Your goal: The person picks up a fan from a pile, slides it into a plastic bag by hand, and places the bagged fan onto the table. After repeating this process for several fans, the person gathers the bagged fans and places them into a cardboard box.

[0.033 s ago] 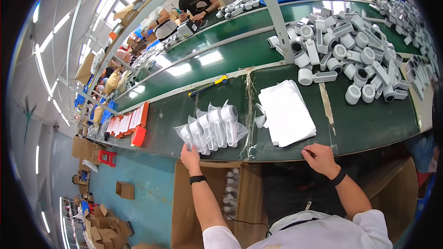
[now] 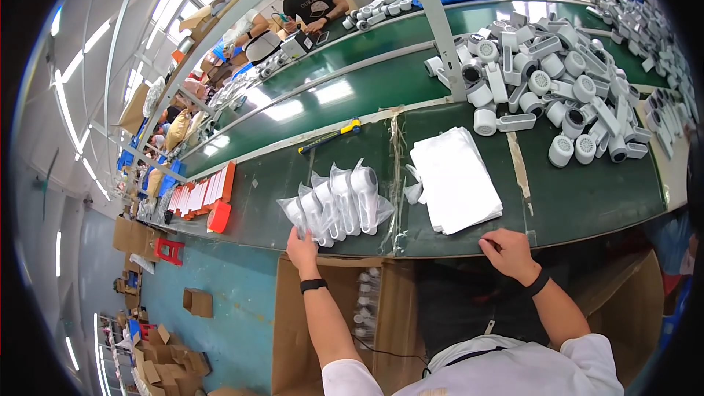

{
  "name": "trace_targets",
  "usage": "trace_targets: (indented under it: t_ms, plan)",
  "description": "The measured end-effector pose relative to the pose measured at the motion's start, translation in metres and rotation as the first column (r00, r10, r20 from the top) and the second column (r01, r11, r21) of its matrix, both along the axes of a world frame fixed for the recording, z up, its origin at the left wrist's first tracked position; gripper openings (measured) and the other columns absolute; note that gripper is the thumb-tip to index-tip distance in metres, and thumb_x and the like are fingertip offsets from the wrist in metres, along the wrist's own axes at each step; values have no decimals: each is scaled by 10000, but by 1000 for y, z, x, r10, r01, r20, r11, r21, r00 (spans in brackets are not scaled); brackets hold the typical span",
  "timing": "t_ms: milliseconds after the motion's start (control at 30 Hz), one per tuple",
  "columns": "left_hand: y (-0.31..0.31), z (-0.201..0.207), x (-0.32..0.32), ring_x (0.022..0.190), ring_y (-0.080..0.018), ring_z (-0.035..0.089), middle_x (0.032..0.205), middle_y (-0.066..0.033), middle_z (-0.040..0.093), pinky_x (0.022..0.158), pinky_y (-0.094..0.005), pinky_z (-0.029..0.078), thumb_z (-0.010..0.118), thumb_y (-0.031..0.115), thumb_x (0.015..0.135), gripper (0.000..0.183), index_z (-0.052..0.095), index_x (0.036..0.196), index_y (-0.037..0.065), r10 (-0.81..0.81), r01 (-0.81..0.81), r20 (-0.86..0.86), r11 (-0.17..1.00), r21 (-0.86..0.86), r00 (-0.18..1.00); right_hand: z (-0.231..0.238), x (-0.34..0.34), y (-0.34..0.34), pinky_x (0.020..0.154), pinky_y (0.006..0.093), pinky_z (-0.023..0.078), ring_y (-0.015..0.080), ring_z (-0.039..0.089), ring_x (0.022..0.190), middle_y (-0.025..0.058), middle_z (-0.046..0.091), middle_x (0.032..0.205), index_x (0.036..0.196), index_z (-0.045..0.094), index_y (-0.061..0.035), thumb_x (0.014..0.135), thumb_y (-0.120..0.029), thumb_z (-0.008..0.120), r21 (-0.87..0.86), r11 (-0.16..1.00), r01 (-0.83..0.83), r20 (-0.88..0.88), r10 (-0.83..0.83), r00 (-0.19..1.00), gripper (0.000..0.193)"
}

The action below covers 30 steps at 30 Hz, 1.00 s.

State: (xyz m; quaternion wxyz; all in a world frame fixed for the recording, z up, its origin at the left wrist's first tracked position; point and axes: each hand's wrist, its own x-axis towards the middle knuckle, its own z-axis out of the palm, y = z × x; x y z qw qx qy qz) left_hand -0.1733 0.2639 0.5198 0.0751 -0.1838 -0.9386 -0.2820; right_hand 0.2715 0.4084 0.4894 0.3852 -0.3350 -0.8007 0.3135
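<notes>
Several white handheld fans in clear plastic bags (image 2: 342, 204) lie side by side on the dark green worktable (image 2: 469, 248). At the left end of this row, my left hand (image 2: 301, 249) has its fingers closed on the lower end of a bagged fan (image 2: 299, 214). My right hand (image 2: 511, 253) rests by the table's front edge, fingers curled, with nothing visible in them. Just beyond it lies a stack of thin white bags or sheets (image 2: 456, 182). A crumpled bit of clear plastic (image 2: 413, 187) pokes out at the stack's left side.
Unbagged fans form a large heap (image 2: 557, 81) at the right. A yellow-and-black hammer (image 2: 330, 136) lies behind the row; an orange box of white cards (image 2: 209, 194) is to the left. A metal post (image 2: 442, 37) rises behind. Below the edge stands an open carton (image 2: 323, 271). Co-workers sit opposite.
</notes>
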Motion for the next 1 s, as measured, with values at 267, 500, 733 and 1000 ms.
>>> trace_targets:
  t_ms: [267,500,733,1000]
  plan:
    - [53,33,62,1346,-486,328,1474,-254,365,1035,-582,357,684,625,766,808,542,1347,82,-153,150,-8,974,-170,988,0,-7,-3,496,331,453,240,585,535,62,596,623,760,687,-72,777,-144,731,86,992,92,28,-95,995,87]
    - [69,41,82,1432,-525,66,1585,-222,121,990,-808,157,633,813,639,1168,271,1517,134,-119,216,237,871,-442,964,-1,-10,-5,483,330,448,236,586,530,55,589,612,750,676,-74,768,-141,734,123,987,100,21,-103,994,91]
    - [89,39,93,1437,-519,53,1586,-229,109,992,-813,124,686,769,608,1245,233,1513,44,-145,247,226,804,-540,963,-1,-10,-4,469,330,440,233,581,521,50,573,601,741,665,-74,757,-134,741,168,980,103,25,-108,994,99]
    - [71,47,60,1437,-513,66,1588,-210,121,1011,-790,147,710,748,599,1190,273,1513,124,12,163,310,831,-533,951,-3,-8,-5,461,328,435,230,572,512,45,565,609,748,664,-79,751,-141,742,178,980,93,23,-98,995,100]
